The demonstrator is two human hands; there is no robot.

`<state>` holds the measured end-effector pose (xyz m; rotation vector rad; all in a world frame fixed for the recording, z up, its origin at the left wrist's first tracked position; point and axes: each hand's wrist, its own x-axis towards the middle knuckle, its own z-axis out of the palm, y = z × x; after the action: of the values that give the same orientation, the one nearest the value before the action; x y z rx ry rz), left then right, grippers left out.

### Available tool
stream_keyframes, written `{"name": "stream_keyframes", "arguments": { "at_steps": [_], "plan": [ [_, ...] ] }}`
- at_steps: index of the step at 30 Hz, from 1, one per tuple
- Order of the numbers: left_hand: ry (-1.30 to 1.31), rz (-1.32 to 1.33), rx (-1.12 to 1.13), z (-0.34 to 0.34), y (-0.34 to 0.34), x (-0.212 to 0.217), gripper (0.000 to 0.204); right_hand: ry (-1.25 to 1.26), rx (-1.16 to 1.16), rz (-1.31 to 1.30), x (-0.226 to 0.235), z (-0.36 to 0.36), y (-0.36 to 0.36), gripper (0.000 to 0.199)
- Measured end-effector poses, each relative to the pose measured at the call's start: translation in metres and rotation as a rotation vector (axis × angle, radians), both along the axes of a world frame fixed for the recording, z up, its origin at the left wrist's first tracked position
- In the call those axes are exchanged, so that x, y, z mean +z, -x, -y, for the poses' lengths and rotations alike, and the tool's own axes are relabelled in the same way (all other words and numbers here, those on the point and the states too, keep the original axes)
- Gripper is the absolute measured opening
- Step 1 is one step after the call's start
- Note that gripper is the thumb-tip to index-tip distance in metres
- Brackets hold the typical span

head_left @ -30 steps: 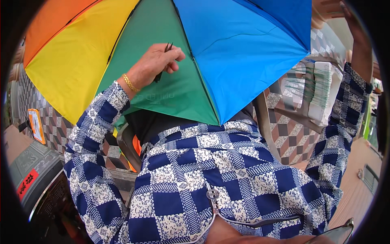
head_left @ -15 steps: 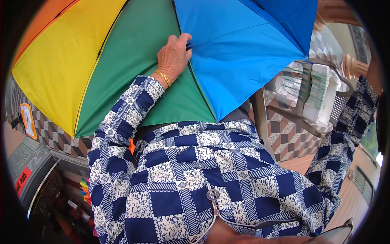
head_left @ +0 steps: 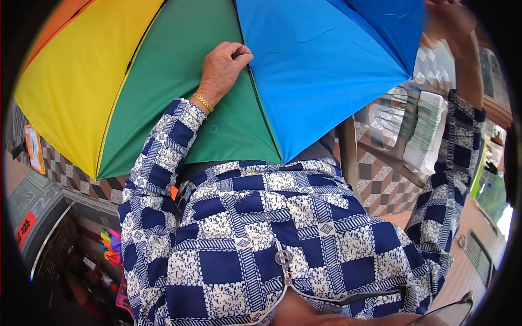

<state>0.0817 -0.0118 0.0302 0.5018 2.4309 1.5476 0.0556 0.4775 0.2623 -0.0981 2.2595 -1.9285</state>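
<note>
An opened umbrella (head_left: 326, 92) with orange, yellow, green and blue panels spreads across my lap, its black ribs on the upper side. At the rib between the green and light blue panels, my left hand (head_left: 225, 64) is closed in a pinch; what lies between the fingertips is hidden. A thin, wavy thread (head_left: 296, 42) crosses the light blue panel, and a paler bit shows on the dark blue one. My right hand (head_left: 448, 23) is raised at the upper right beyond the umbrella's edge, its fingers smeared by motion.
Right of the umbrella, a white block (head_left: 427, 127) with many green strands lies on a grey-brown chair (head_left: 405, 117). Patterned tiles (head_left: 380, 185) cover the floor. At the lower left are colourful items (head_left: 111, 247) and a red paper (head_left: 25, 228).
My right hand has swung up and inward from the right rim to the upper right. The left hand has shifted slightly left and its fingers have closed together. The thread on the umbrella looks wavier.
</note>
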Motion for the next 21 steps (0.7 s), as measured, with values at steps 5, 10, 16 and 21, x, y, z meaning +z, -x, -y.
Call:
{"name": "stream_keyframes", "arguments": {
  "at_steps": [5,10,16,21],
  "plan": [
    [-0.228,0.364,0.119,0.003,0.005,0.025,0.015,-0.377,0.315,0.073,-0.117,0.236,-0.041,0.013],
    [-0.27,0.33,0.162,-0.011,0.001,0.054,0.015,-0.278,0.435,0.205,-0.156,0.291,-0.036,0.024],
    [-0.414,0.354,0.18,-0.004,0.006,0.041,0.01,-0.297,0.237,0.397,-0.177,0.325,-0.025,0.018],
    [-0.488,0.552,0.246,0.002,0.004,0.032,0.009,-0.038,-0.04,0.439,-0.188,0.326,-0.032,0.012]
  ]
}}
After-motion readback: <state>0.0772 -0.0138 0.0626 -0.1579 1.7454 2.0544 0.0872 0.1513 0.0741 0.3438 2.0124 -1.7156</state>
